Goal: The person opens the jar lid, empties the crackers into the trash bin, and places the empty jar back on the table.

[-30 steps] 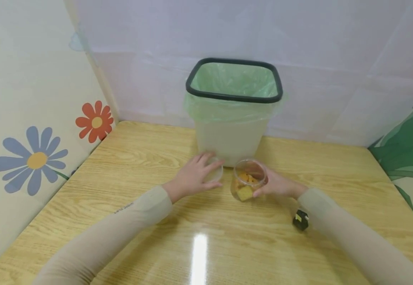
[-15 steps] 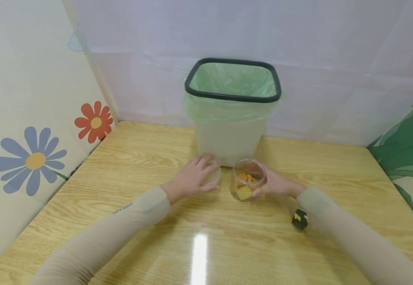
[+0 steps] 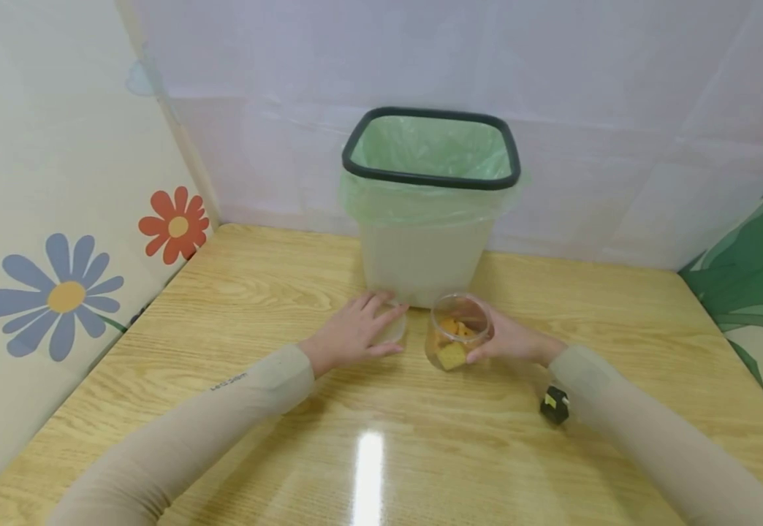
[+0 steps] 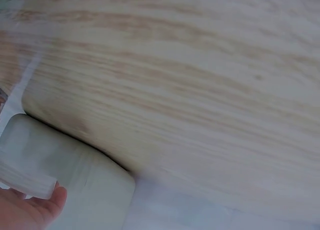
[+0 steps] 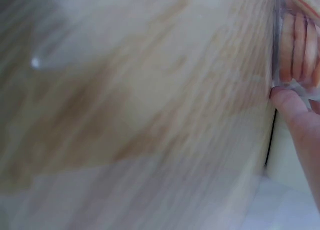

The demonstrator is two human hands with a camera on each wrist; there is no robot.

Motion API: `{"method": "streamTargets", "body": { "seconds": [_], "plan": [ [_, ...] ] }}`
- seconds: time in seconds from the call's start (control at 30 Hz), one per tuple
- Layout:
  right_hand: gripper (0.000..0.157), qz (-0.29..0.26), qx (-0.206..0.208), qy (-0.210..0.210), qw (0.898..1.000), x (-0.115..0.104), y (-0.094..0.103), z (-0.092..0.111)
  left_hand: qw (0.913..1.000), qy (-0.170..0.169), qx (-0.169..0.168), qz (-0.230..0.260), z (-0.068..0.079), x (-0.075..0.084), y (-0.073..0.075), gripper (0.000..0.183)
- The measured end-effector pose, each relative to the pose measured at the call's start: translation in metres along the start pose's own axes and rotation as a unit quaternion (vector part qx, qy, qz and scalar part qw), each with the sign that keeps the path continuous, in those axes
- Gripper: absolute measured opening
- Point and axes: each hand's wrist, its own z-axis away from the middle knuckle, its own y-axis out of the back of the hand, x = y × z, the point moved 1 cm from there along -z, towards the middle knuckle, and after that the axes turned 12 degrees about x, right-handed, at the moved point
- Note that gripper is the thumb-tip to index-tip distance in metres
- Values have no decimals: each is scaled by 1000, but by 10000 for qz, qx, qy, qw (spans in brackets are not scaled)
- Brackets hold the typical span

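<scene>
My left hand point(image 3: 355, 329) lies over a round translucent lid point(image 3: 392, 332) on the table, its thumb and fingers at the lid's edge. In the left wrist view the fingertips point(image 4: 57, 197) curl against the lid's ridged rim point(image 4: 30, 182). To the right of the lid, my right hand point(image 3: 511, 337) grips a clear plastic jar point(image 3: 435, 321) from its right side. The jar has no lid on it. Inside are orange pieces and a yellow square biscuit point(image 3: 451, 356). Through its wall in the right wrist view, round biscuits point(image 5: 299, 44) stand edge-on above my thumb point(image 5: 287, 99).
Directly behind both hands stands a pale bin point(image 3: 424, 256) with a dark rim and a green liner. A small black object with a yellow patch point(image 3: 555, 405) is beside my right sleeve. The wood-grain table point(image 3: 256, 277) meets flowered and white cloth walls.
My left hand has drawn slightly left with the lid. The right hand and the jar keep their place.
</scene>
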Motion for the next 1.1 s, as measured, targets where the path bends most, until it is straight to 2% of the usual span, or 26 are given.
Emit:
{"method": "streamTargets", "body": {
  "seconds": [0.2, 0.5, 1.1],
  "plan": [
    [97, -69, -49, 20, 10000, 1, 1, -1, 9998, -39, -141, -117, 2, -1, -3, 71],
    [99, -140, -86, 41, 9999, 0, 0, 0, 9993, -2, -353, 97, 6, -3, -10, 71],
    [101, -44, -20, -48, 10000, 3, 1, 0, 9990, -97, -426, 41, 9, -5, -11, 71]
  ]
}}
